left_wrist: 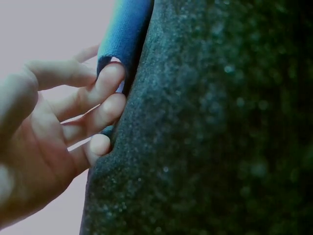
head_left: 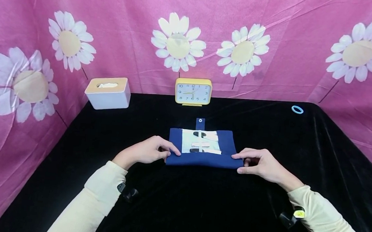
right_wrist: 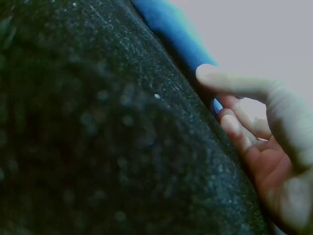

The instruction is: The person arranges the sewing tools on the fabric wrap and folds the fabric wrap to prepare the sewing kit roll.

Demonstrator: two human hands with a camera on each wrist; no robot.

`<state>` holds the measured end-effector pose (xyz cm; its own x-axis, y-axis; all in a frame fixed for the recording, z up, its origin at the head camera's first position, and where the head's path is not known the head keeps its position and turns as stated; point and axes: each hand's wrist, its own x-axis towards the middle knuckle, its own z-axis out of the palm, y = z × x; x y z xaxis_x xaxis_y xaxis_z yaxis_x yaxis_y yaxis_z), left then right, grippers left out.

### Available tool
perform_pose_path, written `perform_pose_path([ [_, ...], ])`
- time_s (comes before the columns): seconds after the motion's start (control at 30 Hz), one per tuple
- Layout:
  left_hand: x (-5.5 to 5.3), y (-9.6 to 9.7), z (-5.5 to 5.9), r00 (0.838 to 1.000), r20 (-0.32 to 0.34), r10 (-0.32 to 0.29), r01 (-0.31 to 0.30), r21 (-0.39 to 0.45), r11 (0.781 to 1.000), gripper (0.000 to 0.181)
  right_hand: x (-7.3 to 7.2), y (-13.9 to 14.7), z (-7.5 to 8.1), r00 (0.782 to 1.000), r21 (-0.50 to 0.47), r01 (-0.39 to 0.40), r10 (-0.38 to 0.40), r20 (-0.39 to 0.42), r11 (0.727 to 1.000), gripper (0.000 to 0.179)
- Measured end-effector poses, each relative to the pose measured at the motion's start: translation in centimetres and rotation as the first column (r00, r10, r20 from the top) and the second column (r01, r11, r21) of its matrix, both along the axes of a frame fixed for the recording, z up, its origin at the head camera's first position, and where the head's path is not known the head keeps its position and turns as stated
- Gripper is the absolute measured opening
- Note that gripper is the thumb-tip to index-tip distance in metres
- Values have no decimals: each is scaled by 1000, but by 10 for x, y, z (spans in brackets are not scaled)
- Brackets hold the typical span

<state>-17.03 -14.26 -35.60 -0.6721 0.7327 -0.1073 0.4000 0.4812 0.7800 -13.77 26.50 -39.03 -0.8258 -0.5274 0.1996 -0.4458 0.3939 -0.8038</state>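
Observation:
A navy blue fabric roll-up pouch (head_left: 226,143) lies in the middle of the table in the head view, its near edge folded over into a thick roll. On its white inner panel (head_left: 186,143), a pale strap crosses several slim items with dark or pinkish ends; their kind is too small to tell. From the far side sticks out a tab (head_left: 200,124) with a metal snap. My left hand (head_left: 148,150) pinches the left end of the rolled edge. At the right end, my right hand (head_left: 265,166) grips the same roll between thumb and fingers. Both wrist views show the blue roll (left_wrist: 128,29) just above the black cloth.
Black cloth (head_left: 192,207) covers the table. Along the back stand a white tissue box (head_left: 110,99) with a wooden-looking lid and a yellow clock (head_left: 193,91). A light blue ring (head_left: 297,110) lies at the back right. Pink flowered fabric (head_left: 120,34) hangs behind and at the sides.

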Motion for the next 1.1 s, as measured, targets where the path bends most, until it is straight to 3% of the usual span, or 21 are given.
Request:
perform_pose_path([
  [0.3, 2, -2, 2, 1000, -16, -18, 18, -14, 1000, 29, 1, -1, -1, 1000, -21, -20, 20, -10, 1000, 41],
  [0.53, 5, -3, 2, 991, -121, -56, 55, -5, 998, 34, 2, -2, -2, 998, -26, -32, 31, -48, 999, 40],
  [0.8, 11, 7, 5, 972, -231, -38, 15, -100, 995, 43, 3, -5, -2, 988, -30, -26, 21, -155, 999, 40],
  [1.1, 12, 10, 8, 972, -222, -77, 41, -164, 986, 38, 4, -4, -2, 993, -61, -33, 26, -111, 998, 37],
])
